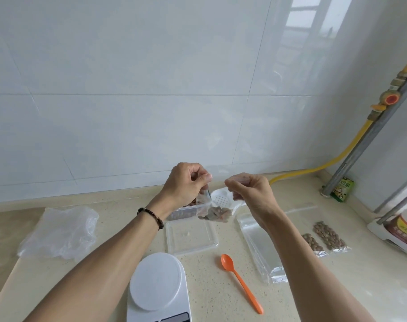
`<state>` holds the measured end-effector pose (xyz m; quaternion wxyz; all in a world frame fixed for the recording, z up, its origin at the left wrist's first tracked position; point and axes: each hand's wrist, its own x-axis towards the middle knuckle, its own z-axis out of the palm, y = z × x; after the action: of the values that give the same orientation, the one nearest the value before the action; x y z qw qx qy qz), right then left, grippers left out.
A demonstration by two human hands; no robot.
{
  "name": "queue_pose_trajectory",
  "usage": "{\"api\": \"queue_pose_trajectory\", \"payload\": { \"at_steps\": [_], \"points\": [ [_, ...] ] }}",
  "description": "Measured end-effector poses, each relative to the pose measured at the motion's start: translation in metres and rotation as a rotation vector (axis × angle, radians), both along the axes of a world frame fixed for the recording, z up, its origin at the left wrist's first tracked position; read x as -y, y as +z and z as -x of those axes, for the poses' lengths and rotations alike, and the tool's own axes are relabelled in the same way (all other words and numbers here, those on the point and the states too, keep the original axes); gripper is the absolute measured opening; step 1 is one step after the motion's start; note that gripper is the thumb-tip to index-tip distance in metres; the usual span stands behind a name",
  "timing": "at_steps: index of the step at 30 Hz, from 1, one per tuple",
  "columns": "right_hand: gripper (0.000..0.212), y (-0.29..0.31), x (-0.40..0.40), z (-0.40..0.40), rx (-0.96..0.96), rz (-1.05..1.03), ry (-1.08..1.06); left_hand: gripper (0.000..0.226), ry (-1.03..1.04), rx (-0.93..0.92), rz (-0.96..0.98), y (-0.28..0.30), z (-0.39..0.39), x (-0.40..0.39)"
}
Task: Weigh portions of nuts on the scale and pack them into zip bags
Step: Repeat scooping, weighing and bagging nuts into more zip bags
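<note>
nearest you on the counter (290,298), a white scale (157,289) stands with its round platform bare; the display is cut off by the frame edge. just right of it lies an orange spoon (240,283), bowl pointing away from you. beyond the scale sits a clear shallow tray (190,237), apart from it. to the right, a stack of unfilled zip bags (259,242) lies flat, and further right two packed bags of nuts (324,235) lie side by side. at far left, a crumpled clear plastic sheet (60,231) rests on the counter.

above the tray, both your hands are raised and hold one zip bag (215,205) by its top edge. your left hand (186,182), with a beaded bracelet (151,217) at the wrist, has its fingers curled and pinches the left end of the seal; your right hand (251,189) pinches the right end in the same way. the bag hangs between them with nuts (215,213) gathered at its bottom. whether the seal is pressed closed cannot be told.

behind the bag stands a clear container of nuts (183,212), partly hidden by your left wrist, and a white perforated scoop (221,197). a yellow hose (337,159) runs along the tiled wall (128,89).
</note>
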<state>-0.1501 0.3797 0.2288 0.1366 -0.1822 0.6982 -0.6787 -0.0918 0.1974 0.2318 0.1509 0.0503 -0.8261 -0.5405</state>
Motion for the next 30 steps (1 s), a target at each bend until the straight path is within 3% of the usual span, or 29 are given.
{"api": "queue_pose_trajectory", "payload": {
  "at_steps": [6,11,14,18,20,22,25,30],
  "points": [
    [0.023,-0.007,-0.023,0.030,0.046,0.112,-0.128,0.017,-0.103,0.059,-0.191,-0.004,0.027,-0.024],
    [0.015,-0.018,-0.051,0.063,0.156,0.198,-0.085,0.021,-0.011,-0.069,-0.016,-0.009,0.059,-0.061],
    [0.007,-0.025,-0.071,0.086,0.179,0.201,-0.065,0.022,0.008,-0.077,-0.007,-0.012,0.081,-0.087],
    [0.012,-0.027,-0.100,0.119,0.144,0.196,-0.055,0.023,-0.072,0.089,-0.235,-0.019,0.103,-0.118],
    [0.013,-0.025,-0.116,0.136,0.143,0.208,-0.040,0.026,-0.129,0.162,-0.227,-0.032,0.113,-0.137],
    [0.014,-0.023,-0.128,0.148,0.167,0.211,-0.018,0.011,-0.140,0.187,-0.141,-0.046,0.119,-0.151],
    [0.022,-0.024,-0.155,0.170,0.205,0.168,-0.002,0.012,-0.062,0.215,-0.169,-0.056,0.136,-0.180],
    [0.028,-0.038,-0.196,0.198,0.005,-0.056,-0.093,0.012,-0.084,0.285,-0.227,-0.064,0.164,-0.226]
  ]
}}
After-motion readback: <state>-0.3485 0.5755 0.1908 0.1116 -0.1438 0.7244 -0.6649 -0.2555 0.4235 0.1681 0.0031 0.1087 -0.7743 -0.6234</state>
